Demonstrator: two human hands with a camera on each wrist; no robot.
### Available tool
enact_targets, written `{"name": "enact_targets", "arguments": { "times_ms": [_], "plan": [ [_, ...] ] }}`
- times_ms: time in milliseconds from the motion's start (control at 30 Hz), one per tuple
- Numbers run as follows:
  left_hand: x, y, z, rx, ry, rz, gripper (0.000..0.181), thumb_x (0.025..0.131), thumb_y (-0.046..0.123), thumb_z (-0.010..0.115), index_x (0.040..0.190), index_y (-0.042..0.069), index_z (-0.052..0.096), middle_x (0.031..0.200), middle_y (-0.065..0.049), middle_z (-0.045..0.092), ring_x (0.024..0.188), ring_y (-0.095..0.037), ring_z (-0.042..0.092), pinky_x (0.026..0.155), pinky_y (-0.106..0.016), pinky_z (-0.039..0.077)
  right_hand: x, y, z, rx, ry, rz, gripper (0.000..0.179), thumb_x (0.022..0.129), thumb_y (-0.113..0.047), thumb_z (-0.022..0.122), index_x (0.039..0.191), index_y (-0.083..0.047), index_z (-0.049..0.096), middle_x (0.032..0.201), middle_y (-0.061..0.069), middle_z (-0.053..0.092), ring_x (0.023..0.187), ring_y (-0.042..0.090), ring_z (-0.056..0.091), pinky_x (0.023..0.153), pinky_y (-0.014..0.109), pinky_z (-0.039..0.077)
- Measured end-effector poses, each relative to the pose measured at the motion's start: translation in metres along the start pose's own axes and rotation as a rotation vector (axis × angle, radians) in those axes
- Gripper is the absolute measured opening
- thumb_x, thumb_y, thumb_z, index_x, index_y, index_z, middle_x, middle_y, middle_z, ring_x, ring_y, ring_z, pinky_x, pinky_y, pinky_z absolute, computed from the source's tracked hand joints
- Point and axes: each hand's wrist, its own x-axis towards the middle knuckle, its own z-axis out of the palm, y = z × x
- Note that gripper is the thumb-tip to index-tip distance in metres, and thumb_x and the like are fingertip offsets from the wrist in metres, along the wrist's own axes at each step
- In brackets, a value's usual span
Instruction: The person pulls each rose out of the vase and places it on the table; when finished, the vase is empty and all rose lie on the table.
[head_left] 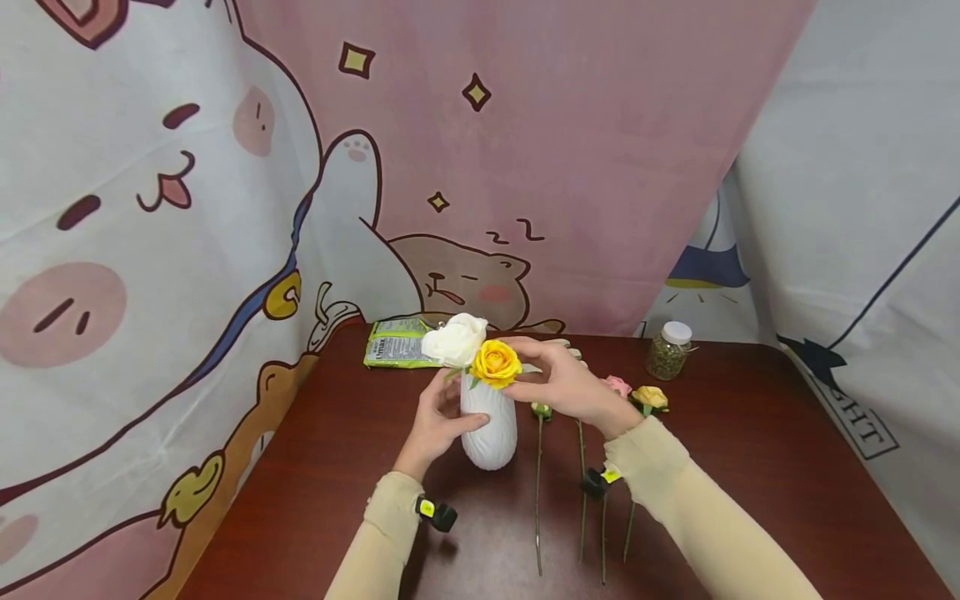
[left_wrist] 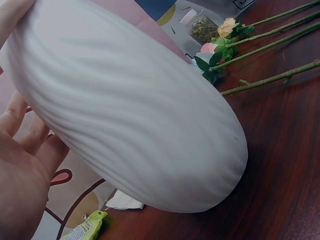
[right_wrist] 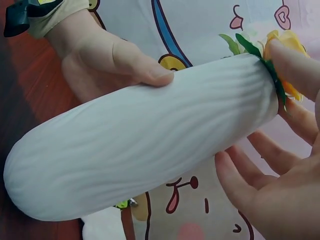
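A white ribbed vase (head_left: 490, 437) stands in front of me, its wavy grooves large in the left wrist view (left_wrist: 135, 110). My left hand (head_left: 437, 419) grips its left side, thumb across the front. A yellow rose (head_left: 497, 363) and a white rose (head_left: 454, 340) show their blooms at the vase's mouth; their stems are hidden inside. With thumb and fingers, my right hand (head_left: 561, 382) pinches the yellow rose at its bloom. The right wrist view shows the thumb against the yellow petals (right_wrist: 289, 42), just above green leaves at the rim.
Right of the vase, several long-stemmed flowers lie on the dark red table (head_left: 337, 467), among them a pink rose (head_left: 618, 385) and a pale orange rose (head_left: 650, 397). A white-lidded jar (head_left: 667, 353) stands at the back right. A green packet (head_left: 397, 343) lies at the back left, before the printed cloth.
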Motion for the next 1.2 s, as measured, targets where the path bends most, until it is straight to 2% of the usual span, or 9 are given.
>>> {"name": "enact_targets", "arguments": {
  "times_ms": [233,433,667,800,1000,1200],
  "plan": [
    [0.0,-0.002,0.0,-0.008,-0.002,0.007,0.081,0.081,-0.004,0.087,0.151,0.009,0.049,0.138,-0.016,0.067,0.122,-0.023,0.067,0.101,-0.038,0.056,0.005,-0.004,0.004,-0.028,-0.016,0.002,0.055,0.094,-0.003,0.077,0.146,-0.002,0.059,0.148,0.013,0.058,0.135,0.031,0.056,0.104,0.051,0.054],
    [0.0,-0.002,0.0,-0.017,-0.002,0.008,0.082,0.081,-0.004,0.087,0.152,0.01,0.049,0.138,-0.015,0.066,0.122,-0.023,0.067,0.102,-0.038,0.055,0.006,-0.006,0.007,-0.052,-0.013,0.002,0.05,0.095,-0.002,0.076,0.142,-0.003,0.062,0.144,0.012,0.061,0.133,0.031,0.056,0.102,0.048,0.056],
    [-0.001,0.0,0.001,-0.012,0.005,-0.02,0.082,0.081,-0.003,0.088,0.152,0.011,0.05,0.139,-0.015,0.066,0.122,-0.021,0.067,0.103,-0.037,0.054,0.006,-0.006,0.01,-0.089,0.001,-0.011,0.045,0.096,-0.003,0.075,0.14,-0.004,0.064,0.14,0.009,0.064,0.129,0.028,0.057,0.101,0.044,0.055],
    [-0.001,0.0,0.001,-0.012,0.01,-0.019,0.077,0.082,-0.002,0.088,0.149,0.006,0.051,0.138,-0.015,0.066,0.121,-0.02,0.067,0.103,-0.036,0.054,0.006,-0.008,0.01,-0.077,0.014,0.007,0.047,0.095,-0.002,0.074,0.141,-0.004,0.063,0.139,0.009,0.064,0.126,0.026,0.058,0.098,0.038,0.056],
    [-0.001,0.0,0.001,-0.005,0.019,-0.016,0.07,0.08,-0.004,0.088,0.142,0.001,0.056,0.132,-0.014,0.067,0.119,-0.018,0.067,0.101,-0.035,0.055,0.005,-0.012,0.007,-0.068,0.063,0.003,0.049,0.093,0.0,0.076,0.14,-0.004,0.062,0.132,0.009,0.067,0.118,0.027,0.061,0.102,0.047,0.053],
    [-0.002,0.0,0.001,0.0,0.019,-0.01,0.068,0.081,-0.001,0.089,0.141,-0.001,0.057,0.131,-0.016,0.068,0.118,-0.018,0.068,0.098,-0.035,0.056,0.004,-0.016,0.005,-0.065,0.113,0.002,0.046,0.096,-0.001,0.073,0.14,-0.003,0.062,0.132,0.01,0.068,0.12,0.026,0.063,0.106,0.051,0.052]
  ]
}}
